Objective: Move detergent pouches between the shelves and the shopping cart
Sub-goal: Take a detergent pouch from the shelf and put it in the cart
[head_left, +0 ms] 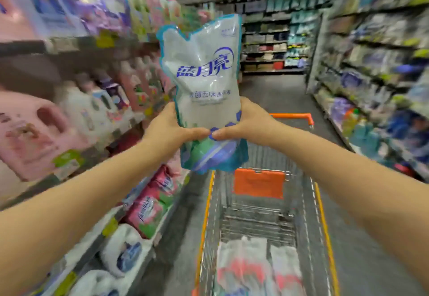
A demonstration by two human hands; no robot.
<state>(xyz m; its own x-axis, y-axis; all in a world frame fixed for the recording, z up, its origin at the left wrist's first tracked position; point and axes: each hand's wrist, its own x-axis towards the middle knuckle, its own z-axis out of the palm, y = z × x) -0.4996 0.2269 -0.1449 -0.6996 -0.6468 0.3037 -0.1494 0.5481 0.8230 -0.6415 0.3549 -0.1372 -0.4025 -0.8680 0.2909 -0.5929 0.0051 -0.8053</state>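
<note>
Aisle shelves [69,44] are standing left of the grips; left grip [167,128] and right grip [246,124] are clamping a pouch [204,75] upright, above the cart [204,226] already holding pouches [241,268]; transfer looking partway done

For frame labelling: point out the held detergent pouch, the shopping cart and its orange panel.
detergent pouch [209,87], head view, white front below the blue lettering.
shopping cart [204,226], head view, orange left rim.
orange panel [258,185], head view, flat middle.
</note>
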